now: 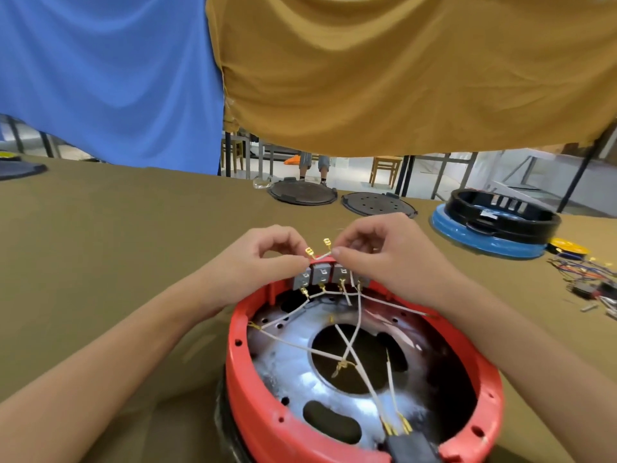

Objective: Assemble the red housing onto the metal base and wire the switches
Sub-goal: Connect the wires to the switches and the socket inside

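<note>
The red housing sits around the metal base on the worktop, directly below and nearer the camera than both hands. At the housing's far rim a row of grey switches stands upright, right under the fingertips. White wires with brass terminals run from the switches' lower tabs across the base's round opening; several cross over the middle, and 3 end at a black connector at the near rim.

The left hand has its grip closed in a pinch: thumb and forefinger hold a white wire whose brass terminal sticks up just beyond the fingertips. The right hand pinches a 2nd wire the same way, its brass terminal pointing up, just beside the left one. The 2 pinches are almost touching above the switch row.

Beyond the hands, at the worktop's far edge, lie 2 dark round plates. To the right of the right hand stands a black ring on a blue base, with a yellow disc past it and a loose tangle of coloured wires nearer. Blue cloth and mustard cloth hang above everything
</note>
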Demonstrator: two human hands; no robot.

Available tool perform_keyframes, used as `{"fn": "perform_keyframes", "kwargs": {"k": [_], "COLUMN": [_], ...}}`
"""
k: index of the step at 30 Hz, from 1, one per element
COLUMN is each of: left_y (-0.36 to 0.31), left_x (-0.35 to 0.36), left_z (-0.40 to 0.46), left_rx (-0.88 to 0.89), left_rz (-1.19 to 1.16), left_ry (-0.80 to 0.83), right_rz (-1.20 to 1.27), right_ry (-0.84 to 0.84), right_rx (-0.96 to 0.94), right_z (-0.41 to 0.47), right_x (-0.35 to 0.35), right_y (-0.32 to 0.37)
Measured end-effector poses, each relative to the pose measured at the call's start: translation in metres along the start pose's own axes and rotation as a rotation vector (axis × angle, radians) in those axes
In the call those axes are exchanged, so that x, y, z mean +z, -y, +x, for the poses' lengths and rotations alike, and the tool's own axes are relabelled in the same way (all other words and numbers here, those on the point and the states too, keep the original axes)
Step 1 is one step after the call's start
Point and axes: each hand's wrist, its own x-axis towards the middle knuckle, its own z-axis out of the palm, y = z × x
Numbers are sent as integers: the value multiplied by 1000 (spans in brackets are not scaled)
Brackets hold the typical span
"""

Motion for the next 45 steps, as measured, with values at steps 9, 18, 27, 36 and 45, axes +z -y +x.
{"fn": "perform_keyframes", "kwargs": {"k": [9, 18, 27, 36, 45], "left_y": [-1, 1, 0, -4, -10], "left_x": [2, 3, 3, -2, -6], "left_z": [0, 0, 0, -1, 0], "left_rx": [75, -23, -79, -34, -27], "left_rz": [1, -138, -163, 103, 361], "left_ry": [-37, -17, -11, 50, 31], "right_rz": [-9, -246, -381, -491, -455], "right_ry": [-68, -52, 173, 297, 317], "right_rx": [-31, -216, -257, -275, -176], "right_z": [-4, -7, -8, -10, -5], "right_x": [1, 1, 2, 3, 7], "right_y": [3, 11, 17, 20, 18]}}
